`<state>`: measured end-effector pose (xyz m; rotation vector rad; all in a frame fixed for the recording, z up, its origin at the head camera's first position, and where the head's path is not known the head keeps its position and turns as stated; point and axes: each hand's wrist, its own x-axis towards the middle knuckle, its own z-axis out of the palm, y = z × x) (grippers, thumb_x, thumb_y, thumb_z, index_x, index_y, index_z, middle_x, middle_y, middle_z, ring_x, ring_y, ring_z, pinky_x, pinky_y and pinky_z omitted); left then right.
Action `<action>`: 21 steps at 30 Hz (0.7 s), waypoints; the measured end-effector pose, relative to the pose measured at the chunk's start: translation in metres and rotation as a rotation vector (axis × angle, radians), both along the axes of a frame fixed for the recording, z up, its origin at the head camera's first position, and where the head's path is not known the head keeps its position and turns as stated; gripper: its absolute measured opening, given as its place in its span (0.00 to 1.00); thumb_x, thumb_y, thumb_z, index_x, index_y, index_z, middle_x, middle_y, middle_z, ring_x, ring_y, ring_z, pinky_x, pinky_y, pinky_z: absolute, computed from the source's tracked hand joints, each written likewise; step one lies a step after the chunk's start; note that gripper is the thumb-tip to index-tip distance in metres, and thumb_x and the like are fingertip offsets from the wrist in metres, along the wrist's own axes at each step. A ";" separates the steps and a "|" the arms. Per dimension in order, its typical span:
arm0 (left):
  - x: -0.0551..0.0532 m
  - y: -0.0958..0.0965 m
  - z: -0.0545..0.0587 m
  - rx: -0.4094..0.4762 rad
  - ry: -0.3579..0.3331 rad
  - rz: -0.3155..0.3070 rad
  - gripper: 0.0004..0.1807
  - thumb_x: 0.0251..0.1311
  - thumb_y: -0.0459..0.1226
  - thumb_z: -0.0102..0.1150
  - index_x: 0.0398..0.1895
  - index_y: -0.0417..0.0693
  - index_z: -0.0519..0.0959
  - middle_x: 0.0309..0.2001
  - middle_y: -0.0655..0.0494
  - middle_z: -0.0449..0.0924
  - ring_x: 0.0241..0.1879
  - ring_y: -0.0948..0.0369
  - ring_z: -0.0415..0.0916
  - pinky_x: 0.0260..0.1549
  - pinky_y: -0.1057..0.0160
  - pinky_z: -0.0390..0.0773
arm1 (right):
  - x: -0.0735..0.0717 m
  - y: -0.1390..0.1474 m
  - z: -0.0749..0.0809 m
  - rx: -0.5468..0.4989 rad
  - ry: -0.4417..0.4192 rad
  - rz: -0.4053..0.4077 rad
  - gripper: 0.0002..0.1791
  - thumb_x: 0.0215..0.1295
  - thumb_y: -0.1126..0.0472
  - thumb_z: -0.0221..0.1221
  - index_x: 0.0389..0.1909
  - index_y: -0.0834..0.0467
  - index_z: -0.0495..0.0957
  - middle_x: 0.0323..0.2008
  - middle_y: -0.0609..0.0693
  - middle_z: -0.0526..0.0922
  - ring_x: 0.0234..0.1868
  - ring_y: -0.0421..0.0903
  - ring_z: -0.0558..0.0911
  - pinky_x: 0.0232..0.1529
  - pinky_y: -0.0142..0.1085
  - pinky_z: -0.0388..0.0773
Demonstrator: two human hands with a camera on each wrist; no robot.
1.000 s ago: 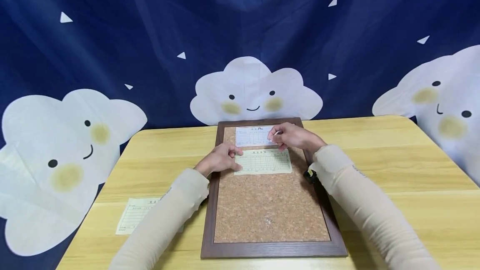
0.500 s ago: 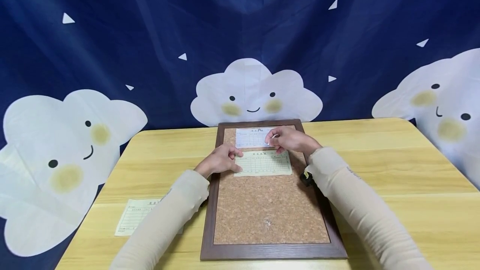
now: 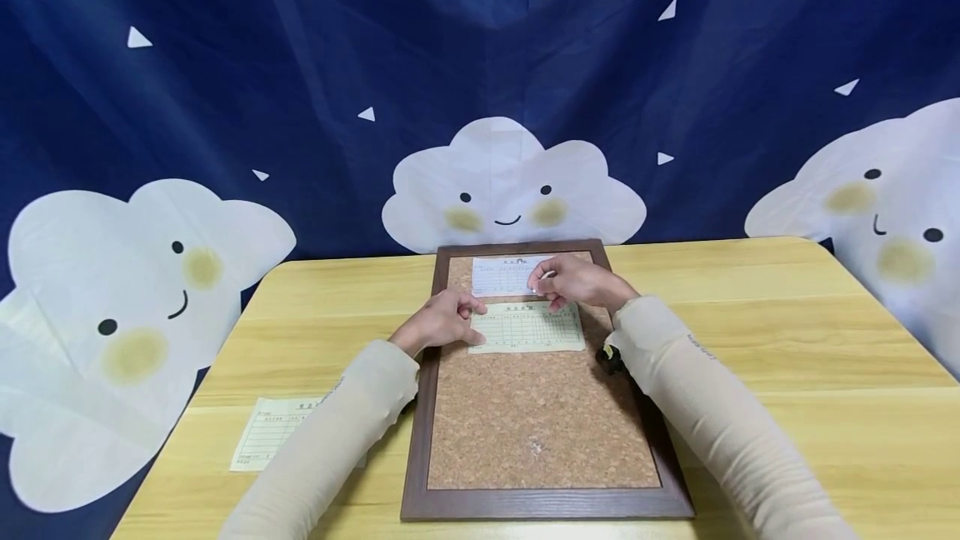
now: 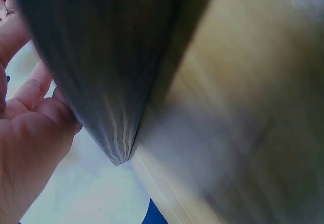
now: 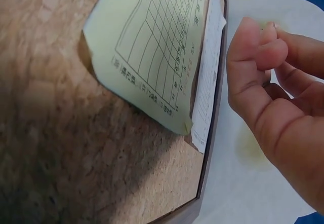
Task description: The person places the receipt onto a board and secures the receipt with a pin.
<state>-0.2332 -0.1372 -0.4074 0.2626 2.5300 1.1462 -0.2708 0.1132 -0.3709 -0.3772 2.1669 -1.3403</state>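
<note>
So the yellow slip [image 3: 525, 330] is lying on the board [image 3: 543, 415], just below the white slip [image 3: 504, 276]. Left hand [image 3: 444, 319] is staying put, fingers spread at its left edge. Right hand [image 3: 573, 280] is drifting slightly left, apparently pinching a tiny white thing [image 3: 534, 290], so I'm guessing attention's shifting toward the slip's top middle.

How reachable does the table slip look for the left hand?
Likely yes, if the left hand draws back: nothing lies on the table slip where it shows, though the left sleeve hides some of it in the head view.
</note>
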 end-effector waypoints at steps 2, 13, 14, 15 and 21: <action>0.000 0.000 0.000 -0.002 0.001 0.001 0.21 0.46 0.29 0.77 0.47 0.43 0.83 0.30 0.57 0.65 0.32 0.60 0.63 0.39 0.61 0.65 | 0.000 -0.001 0.000 -0.003 -0.006 -0.004 0.12 0.77 0.69 0.49 0.51 0.74 0.72 0.31 0.52 0.69 0.28 0.44 0.68 0.42 0.43 0.82; 0.002 0.001 0.002 0.000 -0.005 0.001 0.21 0.47 0.29 0.76 0.47 0.43 0.83 0.30 0.57 0.66 0.32 0.60 0.63 0.38 0.62 0.66 | -0.003 -0.005 -0.005 0.014 -0.028 -0.008 0.12 0.76 0.68 0.51 0.51 0.73 0.74 0.31 0.54 0.73 0.26 0.43 0.70 0.35 0.39 0.80; 0.002 0.001 0.002 -0.001 -0.006 0.001 0.21 0.46 0.29 0.77 0.47 0.43 0.83 0.30 0.57 0.66 0.32 0.60 0.63 0.38 0.62 0.65 | -0.003 -0.005 -0.006 0.015 -0.031 -0.008 0.12 0.76 0.68 0.51 0.51 0.73 0.74 0.32 0.54 0.73 0.26 0.43 0.71 0.35 0.38 0.80; 0.002 0.001 0.002 -0.003 -0.003 0.002 0.21 0.46 0.29 0.77 0.46 0.43 0.83 0.30 0.57 0.66 0.32 0.60 0.63 0.38 0.62 0.65 | -0.002 -0.005 -0.006 0.015 -0.030 -0.008 0.12 0.76 0.68 0.51 0.50 0.73 0.74 0.32 0.54 0.73 0.26 0.43 0.71 0.34 0.38 0.79; 0.002 0.001 0.001 -0.002 0.009 -0.003 0.22 0.46 0.30 0.77 0.47 0.43 0.83 0.31 0.56 0.66 0.33 0.59 0.64 0.38 0.62 0.65 | 0.000 -0.005 -0.005 0.029 -0.013 -0.018 0.11 0.76 0.69 0.51 0.49 0.73 0.75 0.31 0.54 0.72 0.26 0.43 0.70 0.34 0.37 0.79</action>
